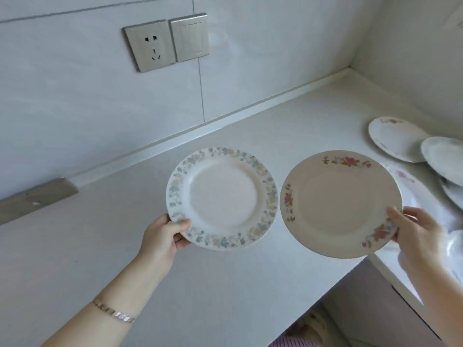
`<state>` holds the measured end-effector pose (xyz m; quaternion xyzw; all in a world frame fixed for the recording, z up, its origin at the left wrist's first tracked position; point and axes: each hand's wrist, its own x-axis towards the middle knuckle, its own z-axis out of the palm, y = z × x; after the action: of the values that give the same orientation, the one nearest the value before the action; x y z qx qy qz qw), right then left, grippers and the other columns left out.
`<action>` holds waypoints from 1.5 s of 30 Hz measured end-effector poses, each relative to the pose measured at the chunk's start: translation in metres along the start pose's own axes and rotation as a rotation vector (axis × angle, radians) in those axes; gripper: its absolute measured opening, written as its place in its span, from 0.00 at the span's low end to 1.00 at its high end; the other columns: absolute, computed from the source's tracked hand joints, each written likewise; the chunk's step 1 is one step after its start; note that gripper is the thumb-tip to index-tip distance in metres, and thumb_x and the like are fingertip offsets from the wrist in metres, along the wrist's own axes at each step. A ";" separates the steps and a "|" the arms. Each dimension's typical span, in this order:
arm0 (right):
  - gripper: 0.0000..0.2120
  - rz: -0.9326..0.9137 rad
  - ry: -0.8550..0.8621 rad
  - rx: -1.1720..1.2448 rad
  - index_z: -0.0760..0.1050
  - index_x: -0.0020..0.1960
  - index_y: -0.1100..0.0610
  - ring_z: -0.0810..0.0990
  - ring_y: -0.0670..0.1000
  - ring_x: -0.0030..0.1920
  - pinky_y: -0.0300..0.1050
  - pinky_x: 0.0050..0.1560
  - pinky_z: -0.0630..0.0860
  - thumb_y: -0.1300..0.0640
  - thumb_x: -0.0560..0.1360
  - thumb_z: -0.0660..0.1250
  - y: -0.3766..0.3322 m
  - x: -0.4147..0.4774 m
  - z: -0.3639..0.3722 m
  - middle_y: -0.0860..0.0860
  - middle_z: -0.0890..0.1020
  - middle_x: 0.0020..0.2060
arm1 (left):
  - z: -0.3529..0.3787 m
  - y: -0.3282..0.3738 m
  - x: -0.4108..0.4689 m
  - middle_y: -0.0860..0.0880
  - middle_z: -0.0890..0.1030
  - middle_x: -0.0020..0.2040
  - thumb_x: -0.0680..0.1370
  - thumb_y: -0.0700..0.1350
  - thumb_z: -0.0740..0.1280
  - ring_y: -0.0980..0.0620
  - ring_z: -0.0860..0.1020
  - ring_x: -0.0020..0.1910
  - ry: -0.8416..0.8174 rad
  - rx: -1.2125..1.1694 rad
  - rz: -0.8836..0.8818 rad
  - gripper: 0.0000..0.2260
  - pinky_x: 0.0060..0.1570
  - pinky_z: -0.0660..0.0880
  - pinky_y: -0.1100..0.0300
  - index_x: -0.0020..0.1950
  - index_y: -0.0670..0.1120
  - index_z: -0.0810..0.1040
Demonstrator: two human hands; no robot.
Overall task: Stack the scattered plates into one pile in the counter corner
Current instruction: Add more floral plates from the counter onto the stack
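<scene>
My left hand (164, 236) grips the near-left rim of a white plate with a blue-green leaf border (221, 199), held just above the counter. My right hand (413, 229) grips the near-right rim of a cream plate with pink flowers (340, 204), held level beside the first. The two rims nearly touch. Several more white plates lie scattered on the right counter: one with faint flowers (395, 139), one overlapping it (443, 156), and another partly hidden under the cream plate (413, 186). The counter corner (350, 71) lies at the far right.
The white counter (125, 246) runs along a tiled wall with a socket and switch (165, 42). A metal bracket (37, 199) sits at the wall's base on the left. The counter's inner edge (350, 276) drops to a cabinet and floor at lower right.
</scene>
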<state>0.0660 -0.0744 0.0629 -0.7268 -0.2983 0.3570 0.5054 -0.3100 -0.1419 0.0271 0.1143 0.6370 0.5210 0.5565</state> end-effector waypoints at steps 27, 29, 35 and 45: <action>0.07 0.281 0.408 0.557 0.71 0.40 0.56 0.79 0.47 0.38 0.32 0.30 0.79 0.63 0.74 0.66 0.000 0.253 -0.245 0.52 0.78 0.38 | 0.407 -0.108 0.012 0.42 0.80 0.42 0.74 0.28 0.61 0.46 0.78 0.40 -0.194 0.267 -0.208 0.09 0.25 0.79 0.63 0.46 0.40 0.75; 0.07 0.297 0.407 0.564 0.71 0.40 0.56 0.81 0.47 0.36 0.32 0.30 0.79 0.63 0.74 0.66 0.003 0.254 -0.244 0.52 0.78 0.38 | 0.407 -0.107 0.016 0.42 0.80 0.42 0.74 0.28 0.62 0.46 0.79 0.40 -0.203 0.313 -0.193 0.09 0.25 0.79 0.63 0.48 0.40 0.75; 0.09 0.316 0.410 0.613 0.70 0.37 0.57 0.79 0.41 0.22 0.34 0.27 0.78 0.64 0.74 0.66 0.012 0.252 -0.236 0.52 0.79 0.34 | 0.402 -0.102 0.033 0.41 0.81 0.39 0.75 0.33 0.66 0.49 0.80 0.32 -0.241 0.741 0.068 0.06 0.25 0.78 0.61 0.39 0.41 0.75; 0.09 0.336 0.356 0.528 0.70 0.36 0.58 0.79 0.42 0.21 0.34 0.26 0.78 0.64 0.74 0.66 0.023 0.248 -0.212 0.54 0.77 0.34 | 0.388 -0.109 0.046 0.46 0.78 0.29 0.74 0.46 0.69 0.53 0.76 0.21 -0.328 1.183 0.086 0.13 0.24 0.73 0.62 0.35 0.43 0.68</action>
<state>0.3823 0.0044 0.0369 -0.6608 0.0205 0.3674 0.6542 0.0424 0.0528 -0.0238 0.5080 0.7192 0.0768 0.4678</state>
